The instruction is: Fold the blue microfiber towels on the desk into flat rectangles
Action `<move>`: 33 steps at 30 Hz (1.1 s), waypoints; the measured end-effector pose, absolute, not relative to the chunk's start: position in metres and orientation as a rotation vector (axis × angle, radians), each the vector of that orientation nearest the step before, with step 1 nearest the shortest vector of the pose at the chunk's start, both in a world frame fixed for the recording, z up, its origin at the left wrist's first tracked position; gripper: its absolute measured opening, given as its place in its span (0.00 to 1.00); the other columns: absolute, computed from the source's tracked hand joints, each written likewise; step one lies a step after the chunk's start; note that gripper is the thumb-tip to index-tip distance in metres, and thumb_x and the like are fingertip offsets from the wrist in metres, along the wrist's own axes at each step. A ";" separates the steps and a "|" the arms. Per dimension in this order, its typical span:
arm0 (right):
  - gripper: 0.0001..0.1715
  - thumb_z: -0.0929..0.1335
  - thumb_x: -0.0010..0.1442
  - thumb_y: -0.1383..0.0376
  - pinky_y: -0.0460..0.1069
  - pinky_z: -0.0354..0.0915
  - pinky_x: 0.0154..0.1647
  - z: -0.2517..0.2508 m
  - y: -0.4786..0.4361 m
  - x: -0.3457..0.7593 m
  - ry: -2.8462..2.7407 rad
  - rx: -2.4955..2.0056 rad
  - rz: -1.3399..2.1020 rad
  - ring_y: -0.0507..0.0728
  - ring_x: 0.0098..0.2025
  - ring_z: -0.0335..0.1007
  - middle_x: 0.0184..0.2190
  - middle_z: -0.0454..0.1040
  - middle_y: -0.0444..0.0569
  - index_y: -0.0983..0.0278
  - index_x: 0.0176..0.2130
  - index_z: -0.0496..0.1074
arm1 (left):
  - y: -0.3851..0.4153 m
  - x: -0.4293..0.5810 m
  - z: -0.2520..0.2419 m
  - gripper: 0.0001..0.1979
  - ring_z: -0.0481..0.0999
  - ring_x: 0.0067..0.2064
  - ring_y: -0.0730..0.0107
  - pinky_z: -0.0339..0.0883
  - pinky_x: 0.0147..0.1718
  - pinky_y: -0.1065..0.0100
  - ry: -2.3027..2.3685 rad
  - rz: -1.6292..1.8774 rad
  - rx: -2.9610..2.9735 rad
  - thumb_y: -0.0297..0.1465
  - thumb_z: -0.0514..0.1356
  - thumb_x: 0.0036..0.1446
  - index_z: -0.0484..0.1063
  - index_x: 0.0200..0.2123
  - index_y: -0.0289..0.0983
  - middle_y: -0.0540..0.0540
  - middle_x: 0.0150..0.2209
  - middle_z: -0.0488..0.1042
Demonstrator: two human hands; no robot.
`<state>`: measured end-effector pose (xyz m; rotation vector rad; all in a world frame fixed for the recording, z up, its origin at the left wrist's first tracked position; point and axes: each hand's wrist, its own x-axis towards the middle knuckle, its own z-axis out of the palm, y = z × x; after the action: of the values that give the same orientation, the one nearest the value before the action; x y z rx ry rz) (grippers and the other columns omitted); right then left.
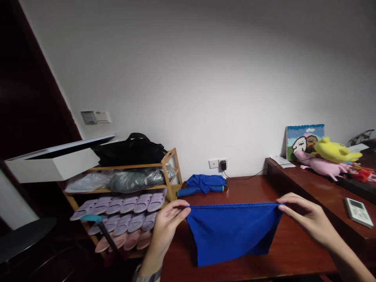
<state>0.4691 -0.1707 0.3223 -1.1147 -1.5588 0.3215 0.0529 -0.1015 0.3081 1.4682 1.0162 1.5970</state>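
A blue cloth with a stitched top edge hangs stretched between my two hands above the brown table. My left hand pinches its upper left corner between thumb and fingers. At the upper right corner, my right hand pinches the same edge. The cloth drops in a loose rectangle, its lower edge slightly slanted. Behind it, against the wall, lies a crumpled blue cloth, with a rolled blue piece in front of it on the table.
The reddish-brown table meets a raised ledge holding plush toys and a white remote. A black plug sits in the wall socket, its cable running right. To the left stands a wooden rack with several slippers and a black bag.
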 end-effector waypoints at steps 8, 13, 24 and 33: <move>0.11 0.75 0.59 0.52 0.52 0.77 0.43 0.300 -0.169 0.479 -1.502 -1.059 0.114 0.61 0.41 0.78 0.37 0.81 0.50 0.55 0.36 0.81 | -0.098 0.051 0.298 0.14 0.81 0.39 0.62 0.76 0.38 0.67 1.008 1.598 1.512 0.40 0.74 0.48 0.80 0.35 0.39 0.45 0.38 0.82; 0.18 0.69 0.64 0.49 0.53 0.75 0.46 0.261 -0.076 0.472 -1.547 -1.205 0.207 0.61 0.43 0.78 0.40 0.81 0.52 0.60 0.40 0.78 | -0.011 0.072 0.257 0.18 0.82 0.43 0.58 0.76 0.44 0.62 1.152 1.425 1.643 0.43 0.68 0.55 0.79 0.42 0.36 0.41 0.40 0.83; 0.24 0.57 0.66 0.49 0.68 0.74 0.52 0.082 -0.053 0.376 -1.526 -1.813 0.037 0.75 0.53 0.76 0.50 0.80 0.51 0.47 0.47 0.78 | 0.020 0.125 0.100 0.18 0.72 0.64 0.52 0.63 0.65 0.47 1.371 1.051 2.220 0.40 0.56 0.65 0.81 0.48 0.39 0.38 0.59 0.77; 0.36 0.57 0.66 0.40 0.71 0.49 0.74 -0.022 -0.104 0.381 -1.773 -2.004 0.137 0.72 0.73 0.48 0.71 0.58 0.37 0.43 0.68 0.63 | 0.010 0.119 0.035 0.27 0.58 0.72 0.56 0.58 0.68 0.50 1.640 0.349 2.620 0.46 0.47 0.72 0.59 0.70 0.49 0.45 0.72 0.58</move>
<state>0.3806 -0.1039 -0.0221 -2.0042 -1.7733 0.1369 0.1191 0.0102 0.0353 2.6201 1.6400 0.3492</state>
